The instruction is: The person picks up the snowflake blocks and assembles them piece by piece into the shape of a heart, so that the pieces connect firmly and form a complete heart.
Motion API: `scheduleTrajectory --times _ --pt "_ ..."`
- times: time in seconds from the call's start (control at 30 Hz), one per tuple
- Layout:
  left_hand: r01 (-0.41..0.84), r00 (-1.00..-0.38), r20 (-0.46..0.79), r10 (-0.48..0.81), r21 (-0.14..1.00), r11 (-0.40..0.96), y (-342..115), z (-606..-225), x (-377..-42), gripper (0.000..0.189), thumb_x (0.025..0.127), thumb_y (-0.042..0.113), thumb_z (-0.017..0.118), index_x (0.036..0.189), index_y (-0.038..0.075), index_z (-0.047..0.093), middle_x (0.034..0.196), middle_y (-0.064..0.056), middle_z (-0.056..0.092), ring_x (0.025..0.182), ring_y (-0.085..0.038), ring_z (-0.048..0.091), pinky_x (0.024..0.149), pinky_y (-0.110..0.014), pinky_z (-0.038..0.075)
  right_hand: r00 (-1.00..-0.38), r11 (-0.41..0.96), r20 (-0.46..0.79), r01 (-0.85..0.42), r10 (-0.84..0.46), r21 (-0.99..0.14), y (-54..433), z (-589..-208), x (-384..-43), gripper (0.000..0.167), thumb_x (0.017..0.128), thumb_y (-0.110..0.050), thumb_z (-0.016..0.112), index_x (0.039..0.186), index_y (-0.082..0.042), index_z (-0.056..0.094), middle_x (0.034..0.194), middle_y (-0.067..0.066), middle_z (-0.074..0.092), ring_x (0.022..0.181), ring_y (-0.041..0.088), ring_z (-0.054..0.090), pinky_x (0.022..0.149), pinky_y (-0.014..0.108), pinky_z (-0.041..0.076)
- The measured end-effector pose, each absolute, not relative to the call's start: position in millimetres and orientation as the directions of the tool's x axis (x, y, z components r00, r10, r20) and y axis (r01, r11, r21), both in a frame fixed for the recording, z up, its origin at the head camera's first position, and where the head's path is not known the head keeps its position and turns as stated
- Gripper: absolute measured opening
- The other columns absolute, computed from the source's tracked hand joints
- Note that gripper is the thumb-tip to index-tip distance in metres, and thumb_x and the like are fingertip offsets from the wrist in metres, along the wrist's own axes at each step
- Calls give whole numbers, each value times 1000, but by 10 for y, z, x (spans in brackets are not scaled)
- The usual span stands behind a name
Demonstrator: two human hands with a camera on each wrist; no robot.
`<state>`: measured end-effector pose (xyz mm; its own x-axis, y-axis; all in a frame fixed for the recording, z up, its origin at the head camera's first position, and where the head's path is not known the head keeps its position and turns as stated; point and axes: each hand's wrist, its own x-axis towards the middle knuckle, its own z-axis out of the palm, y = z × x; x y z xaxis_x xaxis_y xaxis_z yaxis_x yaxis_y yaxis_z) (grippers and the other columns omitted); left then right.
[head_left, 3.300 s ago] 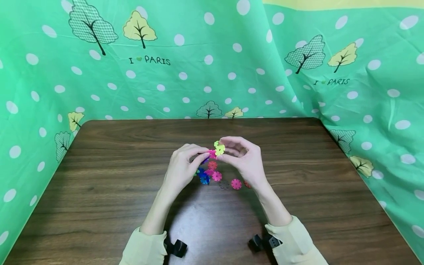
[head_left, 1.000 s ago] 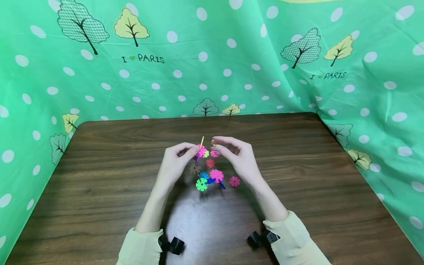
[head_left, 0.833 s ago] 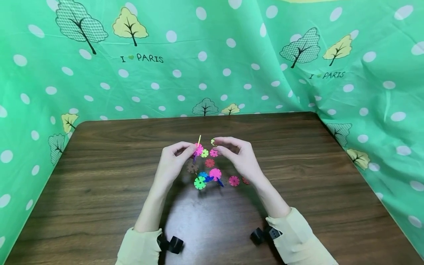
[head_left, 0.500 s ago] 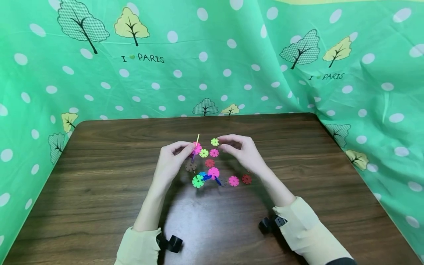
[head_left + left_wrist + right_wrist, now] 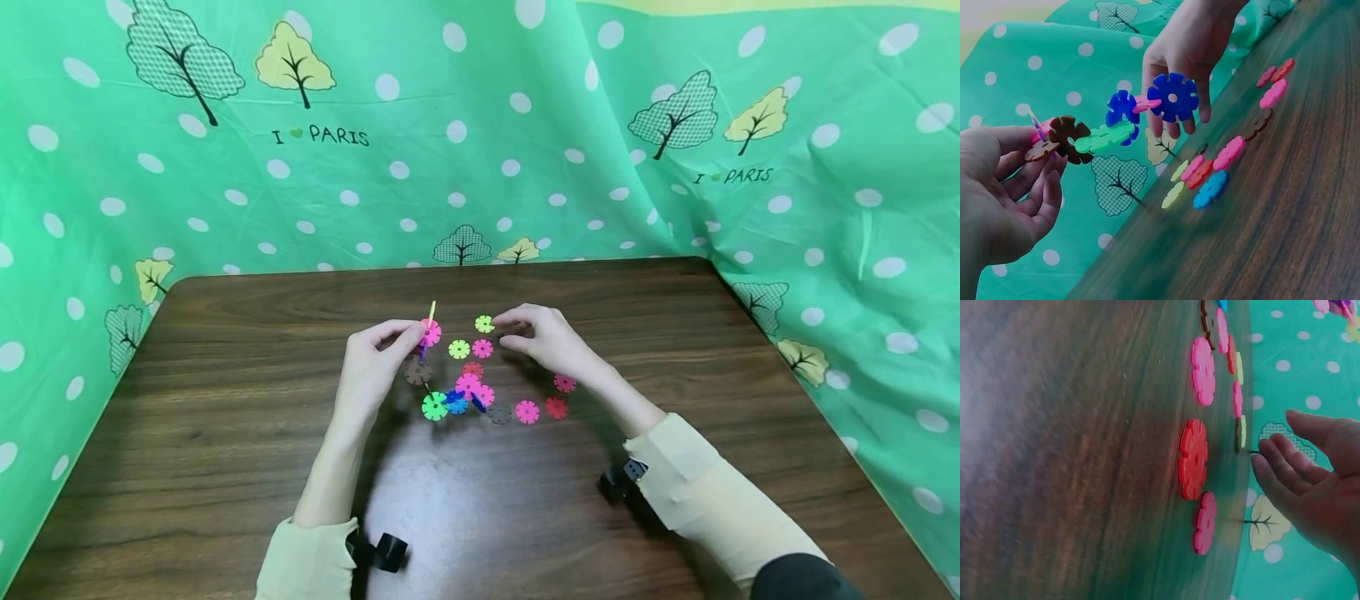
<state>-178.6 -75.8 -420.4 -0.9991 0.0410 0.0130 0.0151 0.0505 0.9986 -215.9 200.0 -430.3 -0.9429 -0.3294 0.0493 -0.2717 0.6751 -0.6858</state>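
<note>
In the head view, my left hand [image 5: 372,362] pinches a pink notched disc [image 5: 432,332] at the upper end of a chain of interlocking plastic discs. A yellow disc [image 5: 432,312] stands edge-on above that pink one. The left wrist view shows brown, green, blue and pink discs linked on, including a green disc [image 5: 1104,139] and a large blue disc [image 5: 1173,98] at the far end, raised off the table. My right hand [image 5: 553,343] holds nothing; its fingers are loosely bent, with the fingertips beside a loose yellow-green disc [image 5: 483,324].
Several loose discs lie on the dark wooden table [image 5: 225,417], among them a second yellow-green disc [image 5: 459,349], a red disc [image 5: 556,407], a pink disc [image 5: 527,412] and a light blue disc [image 5: 1210,189]. A green dotted cloth [image 5: 420,92] hangs behind the table.
Both hands were together at the pink and yellow discs. My left hand has since moved left with the chain, its green end swinging into view. My right hand has drawn off rightward, its fingers loosened.
</note>
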Motion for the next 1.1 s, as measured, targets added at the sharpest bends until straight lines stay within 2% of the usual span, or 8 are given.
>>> scheduleTrajectory --times 0.27,0.63,1.1 --pt "6 -999 3 38 998 63 -802 -4224 -1816 25 96 26 73 108 5 79 87 9 74 90 -17 65 79 -25 53 -926 750 1 -306 -377 -586 1979 -4355 -2272 29 93 -10 75 122 -8 74 124 10 72 112 29 70 99 46 57" --pt "14 -999 12 52 999 44 -821 -4260 -1834 24 98 25 72 108 4 78 88 9 75 87 -11 64 77 -22 52 -907 821 -22 -371 -421 -433 1968 -4386 -2427 28 90 -16 80 117 -10 77 114 9 72 105 26 68 92 45 56" --pt "5 -998 2 65 999 48 -801 -4273 -1829 24 98 24 72 109 5 79 88 9 74 87 -10 64 78 -22 53 -909 849 -85 -343 -407 -402 1979 -4342 -2521 24 84 -19 86 104 -11 75 108 9 69 96 25 65 85 43 53"
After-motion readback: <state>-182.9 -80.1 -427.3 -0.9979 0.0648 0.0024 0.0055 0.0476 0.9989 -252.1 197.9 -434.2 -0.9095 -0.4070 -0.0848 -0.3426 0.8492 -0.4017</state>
